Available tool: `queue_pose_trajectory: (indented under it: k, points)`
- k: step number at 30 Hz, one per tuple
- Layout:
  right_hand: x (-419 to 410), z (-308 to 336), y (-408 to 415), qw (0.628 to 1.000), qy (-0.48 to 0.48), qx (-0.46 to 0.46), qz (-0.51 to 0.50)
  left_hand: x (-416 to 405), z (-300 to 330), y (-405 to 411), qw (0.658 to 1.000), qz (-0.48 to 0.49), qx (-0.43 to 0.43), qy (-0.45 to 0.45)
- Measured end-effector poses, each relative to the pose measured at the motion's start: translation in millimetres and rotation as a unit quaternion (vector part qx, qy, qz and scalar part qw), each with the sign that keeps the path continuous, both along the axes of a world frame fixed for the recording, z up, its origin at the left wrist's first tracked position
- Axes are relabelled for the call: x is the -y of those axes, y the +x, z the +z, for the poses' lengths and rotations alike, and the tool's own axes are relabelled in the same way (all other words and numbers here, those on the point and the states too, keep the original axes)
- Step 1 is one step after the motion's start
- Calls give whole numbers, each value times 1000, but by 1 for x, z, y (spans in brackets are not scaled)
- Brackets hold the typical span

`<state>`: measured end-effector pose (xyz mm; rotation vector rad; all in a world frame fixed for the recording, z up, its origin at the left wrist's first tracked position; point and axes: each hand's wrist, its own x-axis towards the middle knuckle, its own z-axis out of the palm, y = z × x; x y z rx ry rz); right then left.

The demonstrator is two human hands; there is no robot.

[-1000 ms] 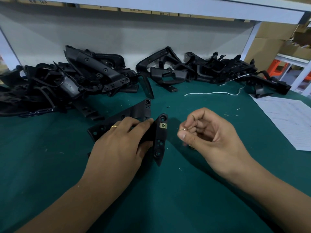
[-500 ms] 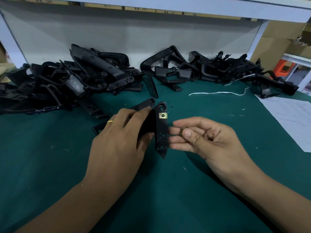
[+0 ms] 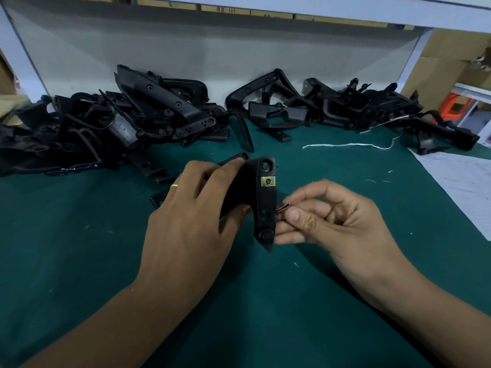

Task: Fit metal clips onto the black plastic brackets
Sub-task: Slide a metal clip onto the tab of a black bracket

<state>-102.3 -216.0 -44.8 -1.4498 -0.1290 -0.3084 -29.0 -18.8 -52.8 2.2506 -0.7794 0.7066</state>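
Note:
My left hand [image 3: 191, 216] grips a black plastic bracket [image 3: 264, 208] from its left side and holds it upright over the green mat. A brass-coloured metal clip [image 3: 267, 181] sits fitted on the bracket's upper part, below its top hole. My right hand [image 3: 329, 221] pinches a second small brass clip [image 3: 282, 208] between thumb and fingers, right against the bracket's right edge at mid-height. Its lower fingers touch the bracket's bottom end.
A heap of black brackets [image 3: 111, 128] lies at the back left, another heap [image 3: 345, 107] at the back right. A white string [image 3: 345, 145] and a paper sheet [image 3: 457, 187] lie to the right. The green mat [image 3: 79, 261] covers the bench under a white shelf.
My right hand has moved left, from apart from the bracket to its right edge, with the clip now showing at its fingertips. My left hand has lifted and tilted the bracket slightly.

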Motion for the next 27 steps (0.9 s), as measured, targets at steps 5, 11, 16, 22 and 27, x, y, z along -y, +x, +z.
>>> queue_pose_trajectory:
  k: [5, 11, 16, 22, 27]
  points:
    - [0, 0, 0, 1000, 2, -10, 15, 0, 0, 0, 1000, 5, 10, -7]
    - [-1, 3, -2, 998, 17, -48, 34, 0, 0, 0, 1000, 9, 10, -8]
    - [-1, 5, -3, 995, 12, -80, 56, 0, 0, 0, 1000, 11, 14, -1]
    - [-1, 6, -5, 994, 19, -94, 55, 1, 0, 1, 999, -1, 42, 18]
    - [-5, 4, -7, 992, 40, -109, 44, 1, -1, 2, 998, 5, 54, 19]
